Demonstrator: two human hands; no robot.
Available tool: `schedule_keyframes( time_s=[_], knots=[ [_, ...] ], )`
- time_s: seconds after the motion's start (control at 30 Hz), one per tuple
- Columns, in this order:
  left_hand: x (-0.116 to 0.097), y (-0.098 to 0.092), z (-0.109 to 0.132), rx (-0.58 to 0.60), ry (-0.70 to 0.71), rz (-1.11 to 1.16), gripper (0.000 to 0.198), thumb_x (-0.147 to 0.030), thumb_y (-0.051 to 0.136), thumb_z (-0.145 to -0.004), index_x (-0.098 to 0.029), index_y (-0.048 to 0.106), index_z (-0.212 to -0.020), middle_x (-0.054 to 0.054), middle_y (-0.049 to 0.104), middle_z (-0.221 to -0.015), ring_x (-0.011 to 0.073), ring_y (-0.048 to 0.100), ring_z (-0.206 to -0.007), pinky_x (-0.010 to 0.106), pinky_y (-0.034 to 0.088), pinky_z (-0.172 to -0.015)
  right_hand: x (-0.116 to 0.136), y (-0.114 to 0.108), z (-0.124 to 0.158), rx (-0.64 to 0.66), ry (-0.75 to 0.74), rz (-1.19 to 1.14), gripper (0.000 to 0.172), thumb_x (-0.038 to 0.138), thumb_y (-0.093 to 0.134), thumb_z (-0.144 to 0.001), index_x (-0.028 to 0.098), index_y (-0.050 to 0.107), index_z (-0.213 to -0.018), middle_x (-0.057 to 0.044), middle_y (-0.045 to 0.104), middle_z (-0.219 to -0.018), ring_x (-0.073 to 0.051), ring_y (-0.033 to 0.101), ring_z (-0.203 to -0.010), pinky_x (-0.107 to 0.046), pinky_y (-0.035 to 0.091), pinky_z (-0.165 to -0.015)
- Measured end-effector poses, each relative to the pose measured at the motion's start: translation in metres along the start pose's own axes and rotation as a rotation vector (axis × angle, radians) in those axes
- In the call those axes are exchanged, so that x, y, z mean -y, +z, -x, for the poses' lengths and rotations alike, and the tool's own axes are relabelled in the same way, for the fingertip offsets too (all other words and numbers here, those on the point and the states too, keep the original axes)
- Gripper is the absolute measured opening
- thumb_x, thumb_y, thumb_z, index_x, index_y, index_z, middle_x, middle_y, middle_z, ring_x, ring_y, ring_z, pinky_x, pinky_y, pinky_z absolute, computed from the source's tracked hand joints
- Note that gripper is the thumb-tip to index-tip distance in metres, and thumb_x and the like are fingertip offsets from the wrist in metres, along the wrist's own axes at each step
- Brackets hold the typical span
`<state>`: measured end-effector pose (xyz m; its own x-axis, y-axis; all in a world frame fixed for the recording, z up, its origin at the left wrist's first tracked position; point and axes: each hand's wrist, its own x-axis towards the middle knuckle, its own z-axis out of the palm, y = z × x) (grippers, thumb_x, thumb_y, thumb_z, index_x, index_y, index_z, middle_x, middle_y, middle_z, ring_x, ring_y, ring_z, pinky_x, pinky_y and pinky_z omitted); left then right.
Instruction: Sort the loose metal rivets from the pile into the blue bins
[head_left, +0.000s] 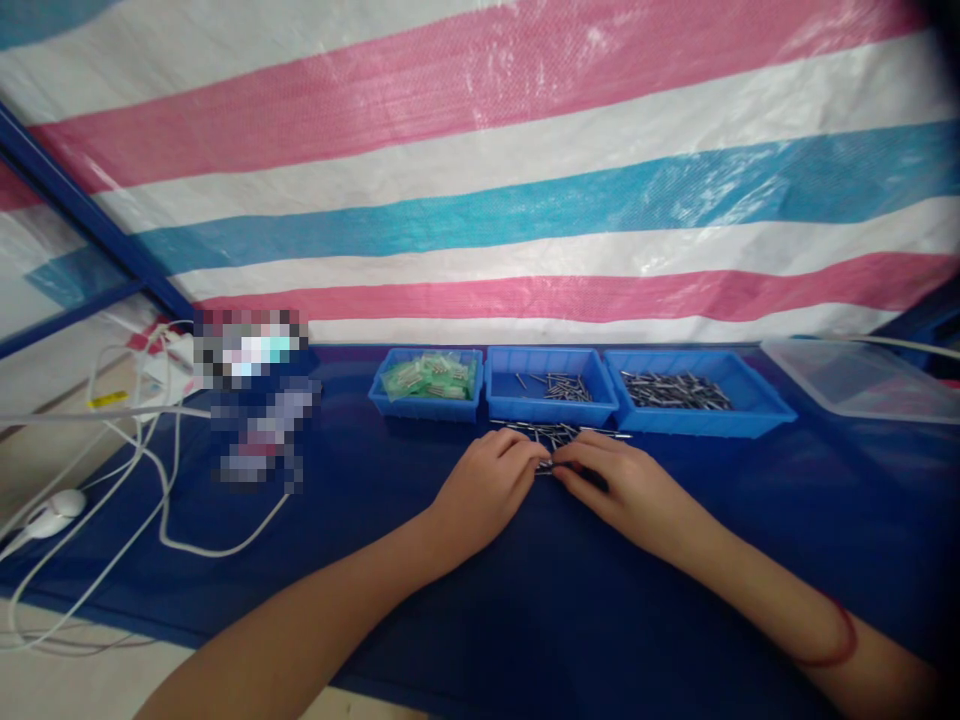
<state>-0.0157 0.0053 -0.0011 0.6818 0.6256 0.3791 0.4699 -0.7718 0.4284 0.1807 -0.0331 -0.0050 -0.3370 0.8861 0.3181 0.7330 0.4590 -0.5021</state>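
Note:
My left hand point(487, 480) and my right hand point(611, 480) meet in front of the blue bins, fingertips nearly touching. Both are closed in a pinch on thin metal rods point(544, 467), whose exact kind is too small to make out. Just behind my fingers lies a loose pile of similar dark and silvery rods point(555, 433) on the blue table. The middle blue bin point(551, 412) holds some rods, and the right blue bin point(750, 420) has many more. Small green-and-clear packets point(431, 376) fill the left blue bin point(427, 408).
A clear plastic container point(862, 385) stands at the back right. White cables point(176, 480) and a white mouse-like device point(56, 512) lie on the left, near blurred-out items point(262, 435). A striped plastic sheet point(480, 200) hangs behind the blue table point(637, 620).

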Motion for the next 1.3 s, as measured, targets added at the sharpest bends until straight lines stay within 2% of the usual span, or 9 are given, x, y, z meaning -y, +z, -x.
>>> schedule_keyframes(
  time_s=[0.13, 0.27, 0.43, 0.57, 0.73, 0.9, 1.1, 1.3],
  knots=[
    [-0.001, -0.002, -0.001, -0.041, -0.012, 0.090, 0.020, -0.018, 0.043, -0.096, -0.016, 0.062, -0.102, 0.007, 0.064, -0.101, 0.0173, 0.061, -0.095, 0.031, 0.049, -0.088, -0.001, -0.001, -0.002, -0.094, 0.073, -0.151, 0.016, 0.027, 0.052, -0.090, 0.022, 0.067, -0.088, -0.006, 0.064, -0.090, -0.017, 0.061, -0.078, -0.032, 0.050, -0.070],
    [-0.004, -0.005, -0.002, -0.059, -0.113, 0.239, 0.016, -0.017, 0.046, -0.093, -0.017, 0.062, -0.097, 0.004, 0.066, -0.094, 0.0153, 0.062, -0.088, 0.027, 0.049, -0.083, 0.004, -0.002, -0.004, -0.212, 0.202, -0.374, 0.019, 0.039, 0.061, -0.084, 0.022, 0.069, -0.085, -0.006, 0.066, -0.088, -0.017, 0.061, -0.075, -0.031, 0.050, -0.065],
    [-0.012, -0.006, 0.000, -0.007, -0.124, 0.295, 0.015, -0.025, 0.053, -0.091, -0.015, 0.061, -0.100, 0.005, 0.066, -0.091, 0.0156, 0.062, -0.082, 0.027, 0.049, -0.077, 0.011, -0.004, -0.005, -0.195, 0.289, -0.623, 0.024, 0.043, 0.067, -0.078, 0.020, 0.065, -0.072, -0.003, 0.065, -0.075, -0.016, 0.060, -0.070, -0.029, 0.050, -0.064],
    [-0.014, -0.006, 0.001, 0.002, -0.100, 0.325, 0.019, -0.029, 0.048, -0.095, -0.016, 0.062, -0.098, 0.006, 0.066, -0.093, 0.0168, 0.062, -0.087, 0.028, 0.049, -0.079, 0.014, -0.002, -0.003, -0.249, 0.261, -0.593, 0.022, 0.042, 0.069, -0.077, 0.021, 0.065, -0.074, -0.002, 0.063, -0.074, -0.016, 0.058, -0.068, -0.028, 0.048, -0.060],
    [-0.015, -0.007, 0.001, -0.020, -0.136, 0.350, 0.020, -0.032, 0.051, -0.094, -0.016, 0.063, -0.094, 0.004, 0.065, -0.084, 0.0149, 0.060, -0.077, 0.026, 0.048, -0.071, 0.017, 0.000, 0.000, -0.355, 0.187, -0.500, 0.016, 0.037, 0.070, -0.078, 0.023, 0.064, -0.075, -0.003, 0.060, -0.077, -0.016, 0.058, -0.072, -0.028, 0.047, -0.057],
    [-0.018, -0.009, 0.002, -0.010, -0.131, 0.371, 0.021, -0.036, 0.052, -0.093, -0.017, 0.061, -0.096, 0.004, 0.065, -0.088, 0.0147, 0.060, -0.078, 0.026, 0.047, -0.072, 0.020, -0.002, 0.002, -0.347, 0.129, -0.463, 0.009, 0.033, 0.068, -0.080, 0.024, 0.068, -0.079, -0.004, 0.059, -0.084, -0.017, 0.059, -0.077, -0.028, 0.048, -0.058],
    [-0.016, -0.009, 0.003, -0.077, -0.142, 0.379, 0.015, -0.031, 0.052, -0.093, -0.018, 0.058, -0.098, 0.004, 0.065, -0.093, 0.0150, 0.061, -0.083, 0.027, 0.047, -0.075, 0.019, -0.004, 0.001, -0.315, 0.091, -0.477, 0.009, 0.031, 0.065, -0.083, 0.026, 0.070, -0.088, -0.005, 0.061, -0.087, -0.018, 0.061, -0.082, -0.028, 0.050, -0.060],
    [-0.016, -0.010, 0.004, -0.156, -0.160, 0.345, 0.013, -0.029, 0.051, -0.093, -0.019, 0.057, -0.098, 0.004, 0.065, -0.094, 0.0154, 0.061, -0.084, 0.029, 0.047, -0.079, 0.020, -0.006, 0.000, -0.301, 0.070, -0.305, 0.012, 0.032, 0.060, -0.086, 0.025, 0.070, -0.087, -0.005, 0.062, -0.088, -0.017, 0.062, -0.079, -0.030, 0.051, -0.062]
  ],
)
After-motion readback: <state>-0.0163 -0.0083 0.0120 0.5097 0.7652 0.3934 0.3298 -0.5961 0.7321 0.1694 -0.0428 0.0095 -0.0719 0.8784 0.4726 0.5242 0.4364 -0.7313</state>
